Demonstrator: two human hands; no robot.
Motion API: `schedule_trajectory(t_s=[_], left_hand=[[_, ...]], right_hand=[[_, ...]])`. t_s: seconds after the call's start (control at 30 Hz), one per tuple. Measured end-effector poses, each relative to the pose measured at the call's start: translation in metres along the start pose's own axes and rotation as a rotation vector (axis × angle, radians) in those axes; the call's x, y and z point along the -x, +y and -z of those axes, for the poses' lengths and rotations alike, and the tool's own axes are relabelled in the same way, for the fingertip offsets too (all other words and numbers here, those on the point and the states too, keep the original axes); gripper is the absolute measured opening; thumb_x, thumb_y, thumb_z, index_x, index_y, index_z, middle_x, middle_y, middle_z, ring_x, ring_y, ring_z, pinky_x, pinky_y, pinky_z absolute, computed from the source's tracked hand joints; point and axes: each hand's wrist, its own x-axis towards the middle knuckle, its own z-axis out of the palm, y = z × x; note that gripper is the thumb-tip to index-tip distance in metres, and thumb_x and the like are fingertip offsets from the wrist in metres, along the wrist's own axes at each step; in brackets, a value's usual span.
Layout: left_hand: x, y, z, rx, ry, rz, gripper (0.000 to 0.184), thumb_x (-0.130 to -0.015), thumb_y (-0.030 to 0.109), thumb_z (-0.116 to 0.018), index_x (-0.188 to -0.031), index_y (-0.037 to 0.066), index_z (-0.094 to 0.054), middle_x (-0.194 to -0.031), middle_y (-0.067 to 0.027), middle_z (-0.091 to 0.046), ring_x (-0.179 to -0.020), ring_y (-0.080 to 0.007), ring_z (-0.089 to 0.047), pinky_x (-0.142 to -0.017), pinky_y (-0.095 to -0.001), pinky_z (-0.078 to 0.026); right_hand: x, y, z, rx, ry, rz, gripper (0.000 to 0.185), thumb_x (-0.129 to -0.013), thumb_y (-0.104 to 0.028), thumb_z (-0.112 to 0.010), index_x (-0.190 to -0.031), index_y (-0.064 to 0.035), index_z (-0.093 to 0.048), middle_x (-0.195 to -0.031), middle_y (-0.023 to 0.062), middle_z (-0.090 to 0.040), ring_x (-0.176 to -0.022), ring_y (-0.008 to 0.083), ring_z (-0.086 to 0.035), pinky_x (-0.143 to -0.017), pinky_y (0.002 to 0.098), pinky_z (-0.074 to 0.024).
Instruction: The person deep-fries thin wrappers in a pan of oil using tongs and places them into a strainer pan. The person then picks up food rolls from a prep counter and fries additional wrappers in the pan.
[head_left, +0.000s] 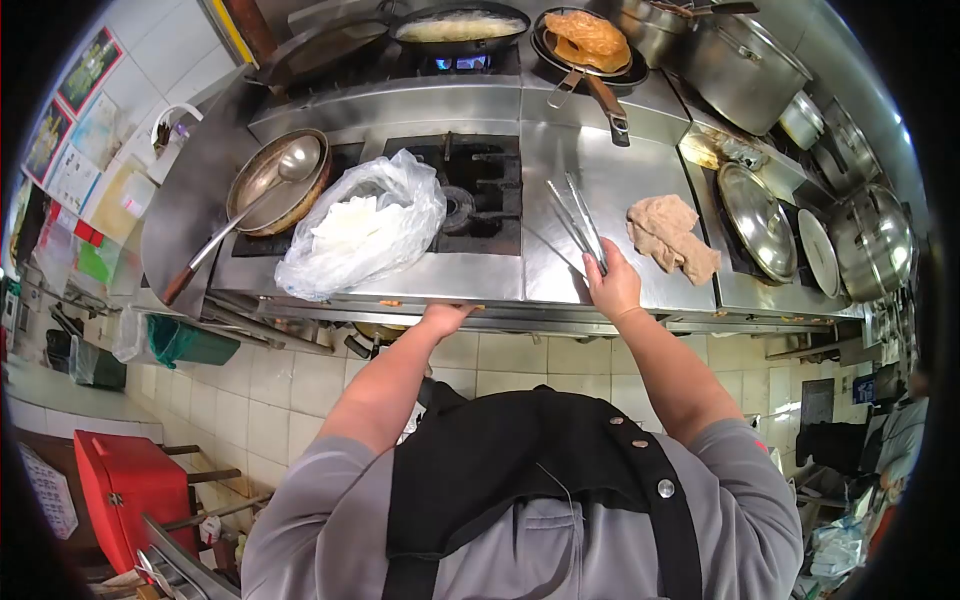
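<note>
My right hand (614,283) is closed around the lower end of metal tongs (578,222), whose arms stand apart over the steel counter (560,150). To the right of the tongs lies a crumpled brown cloth (672,235). My left hand (447,318) is at the stove's front edge, its fingers partly hidden there, so its grip cannot be made out. Nearest to it, an open clear plastic bag (368,225) with white contents rests partly on the burner grate (485,190).
A wok with a ladle (280,185) stands at left. Behind are a pan over a blue flame (460,30) and a pan of orange-brown food (587,42). Pots and a lid (757,222) stand at right. A red box (135,490) is at lower left.
</note>
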Motion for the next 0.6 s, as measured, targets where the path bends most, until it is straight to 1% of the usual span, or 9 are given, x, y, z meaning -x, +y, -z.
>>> schedule_trajectory(t_s=[0.07, 0.13, 0.23, 0.3, 0.37, 0.47, 0.53, 0.57, 0.6], left_hand=[[0.005, 0.004, 0.000, -0.006, 0.021, 0.006, 0.040, -0.089, 0.038, -0.072, -0.108, 0.002, -0.070, -0.088, -0.0060, -0.069, -0.066, -0.0171, -0.060, -0.065, -0.0337, -0.052], [0.008, 0.016, 0.002, 0.003, -0.030, 0.095, 0.043, -0.089, 0.035, -0.070, -0.118, 0.003, -0.067, -0.119, -0.0115, -0.069, -0.107, -0.0245, -0.064, -0.092, -0.0337, -0.048], [0.012, 0.033, 0.004, -0.051, -0.074, 0.238, 0.041, -0.090, 0.037, -0.069, -0.113, 0.003, -0.069, -0.112, -0.0118, -0.070, -0.098, -0.0240, -0.065, -0.086, -0.0340, -0.049], [-0.004, 0.010, -0.005, -0.056, -0.029, 0.128, 0.040, -0.088, 0.040, -0.071, -0.104, 0.003, -0.070, -0.090, -0.0085, -0.069, -0.073, -0.0188, -0.061, -0.064, -0.0321, -0.046], [-0.019, -0.008, -0.007, 0.027, -0.083, 0.168, 0.044, -0.084, 0.041, -0.078, -0.106, 0.004, -0.066, -0.081, -0.0060, -0.064, -0.059, -0.0132, -0.057, -0.042, -0.0266, -0.038], [-0.011, 0.002, -0.005, 0.050, -0.067, 0.201, 0.043, -0.083, 0.039, -0.079, -0.104, 0.004, -0.066, -0.084, -0.0067, -0.065, -0.062, -0.0136, -0.059, -0.042, -0.0256, -0.038], [-0.012, -0.001, -0.007, 0.009, -0.047, 0.200, 0.039, -0.085, 0.043, -0.072, -0.086, 0.004, -0.068, -0.071, -0.0054, -0.063, -0.058, -0.0158, -0.057, -0.054, -0.0312, -0.044], [-0.012, -0.003, -0.008, -0.011, -0.037, 0.200, 0.042, -0.087, 0.045, -0.069, -0.078, 0.004, -0.069, -0.064, -0.0048, -0.062, -0.057, -0.0169, -0.056, -0.059, -0.0340, -0.047], [-0.013, -0.004, -0.008, 0.000, -0.034, 0.201, 0.042, -0.086, 0.045, -0.070, -0.076, 0.004, -0.068, -0.063, -0.0047, -0.061, -0.056, -0.0167, -0.056, -0.059, -0.0339, -0.047]], right_hand=[[0.001, 0.003, -0.003, 0.005, 0.013, 0.008, 0.051, -0.092, -0.041, -0.062, -0.128, -0.0048, -0.057, -0.104, 0.0222, -0.069, -0.092, 0.0397, -0.067, -0.081, 0.0450, -0.0527], [0.000, 0.004, -0.005, 0.009, 0.039, 0.023, 0.051, -0.092, -0.041, -0.062, -0.128, -0.0051, -0.057, -0.103, 0.0219, -0.069, -0.091, 0.0395, -0.067, -0.080, 0.0448, -0.0528], [0.001, 0.002, -0.002, -0.012, 0.035, 0.028, 0.051, -0.092, -0.041, -0.063, -0.128, -0.0048, -0.056, -0.101, 0.0216, -0.070, -0.090, 0.0390, -0.068, -0.079, 0.0446, -0.0529], [0.001, 0.000, 0.000, -0.016, 0.013, 0.011, 0.051, -0.092, -0.040, -0.063, -0.128, -0.0044, -0.056, -0.100, 0.0216, -0.070, -0.088, 0.0389, -0.068, -0.078, 0.0446, -0.0529], [0.000, 0.000, 0.000, -0.011, 0.008, 0.008, 0.051, -0.092, -0.040, -0.063, -0.127, -0.0042, -0.056, -0.098, 0.0216, -0.070, -0.087, 0.0388, -0.068, -0.077, 0.0448, -0.0529], [0.001, 0.003, -0.004, 0.000, 0.031, 0.019, 0.051, -0.092, -0.040, -0.063, -0.127, -0.0040, -0.056, -0.097, 0.0216, -0.070, -0.086, 0.0388, -0.068, -0.077, 0.0451, -0.0528], [0.001, 0.003, -0.004, -0.001, 0.047, 0.029, 0.051, -0.092, -0.040, -0.063, -0.127, -0.0040, -0.057, -0.097, 0.0217, -0.070, -0.085, 0.0389, -0.068, -0.076, 0.0452, -0.0528], [0.001, 0.003, -0.004, 0.002, 0.040, 0.026, 0.051, -0.092, -0.040, -0.063, -0.127, -0.0039, -0.057, -0.097, 0.0217, -0.070, -0.085, 0.0389, -0.068, -0.076, 0.0452, -0.0528], [0.001, 0.002, -0.002, 0.004, 0.033, 0.022, 0.051, -0.092, -0.040, -0.063, -0.127, -0.0038, -0.057, -0.097, 0.0217, -0.070, -0.085, 0.0389, -0.068, -0.076, 0.0452, -0.0528]])
